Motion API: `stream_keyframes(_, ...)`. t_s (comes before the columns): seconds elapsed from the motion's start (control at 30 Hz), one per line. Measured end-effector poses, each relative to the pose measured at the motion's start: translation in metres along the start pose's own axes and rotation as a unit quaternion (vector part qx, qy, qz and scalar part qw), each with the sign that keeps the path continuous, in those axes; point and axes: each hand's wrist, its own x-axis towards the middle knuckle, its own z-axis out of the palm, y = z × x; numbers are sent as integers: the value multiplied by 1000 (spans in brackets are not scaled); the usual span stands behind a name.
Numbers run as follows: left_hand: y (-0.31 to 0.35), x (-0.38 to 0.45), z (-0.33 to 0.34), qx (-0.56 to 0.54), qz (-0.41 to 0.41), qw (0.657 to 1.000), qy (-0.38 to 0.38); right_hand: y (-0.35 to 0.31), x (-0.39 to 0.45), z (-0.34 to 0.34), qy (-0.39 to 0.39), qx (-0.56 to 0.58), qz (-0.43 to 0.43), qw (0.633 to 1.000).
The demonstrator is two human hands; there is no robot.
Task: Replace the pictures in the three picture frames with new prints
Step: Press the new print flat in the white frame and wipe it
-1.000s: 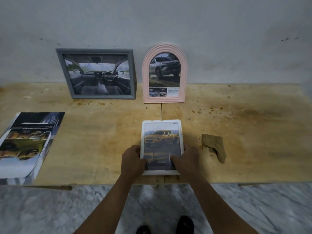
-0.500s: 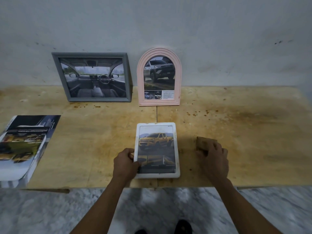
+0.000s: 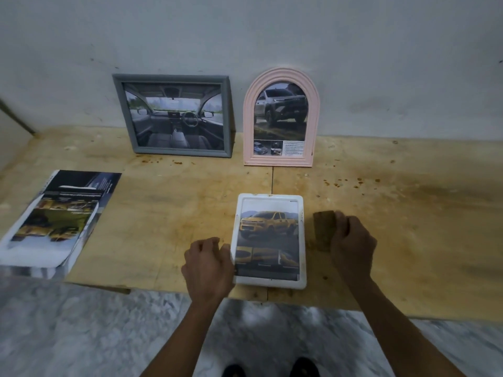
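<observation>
- While the white frame (image 3: 269, 242) lies flat near the front edge of the plywood table (image 3: 168, 213), face up with a yellow pickup print in it, both my forearms reach forward and down from the bottom of the view, one on each side of it.
- My left hand (image 3: 208, 268) rests knuckles-up against the frame's left edge, fingers curled inward and the thumb touching the rim; I cannot tell whether the fingers reach under it.
- My right hand (image 3: 351, 238) sits just right of the frame, fingers bent and closed over the near end of a brown cloth (image 3: 324, 227) that lies on the table.
- Behind, the grey frame (image 3: 174, 115) with a car-interior print and the pink arched frame (image 3: 281, 118) with a dark pickup print stand side by side, leaning on the wall (image 3: 272, 36).
- A stack of prints (image 3: 57, 219) lies at the table's left, well apart from my hands.
- The plywood is stained and speckled brown; below its edge is a marbled grey floor (image 3: 81, 336), with my dark shoes (image 3: 303, 370) at the bottom.
</observation>
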Motion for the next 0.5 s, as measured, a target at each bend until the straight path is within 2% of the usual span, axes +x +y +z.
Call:
stream_keyframes(0.1, -3, -6, 12, 44, 5, 998, 44, -26, -6, 14, -61, 58, -11, 996)
stream_keyframes(0.2, -5, -8, 24, 76, 9, 996, 54, -48, -17, 31, -123, 86, -73, 986)
stream_keyframes(0.3, -6, -8, 31, 102, 4, 994, 45, -65, -29, 53, -175, 51, -155, 971)
stream_keyframes(0.43, -8, -6, 31, 128, 15, 990, 49, -77, -41, 82, -169, -38, -285, 943)
stream_keyframes(0.5, -12, -5, 32, 136, 22, 990, 41, -78, -50, 94, -228, -58, -305, 923)
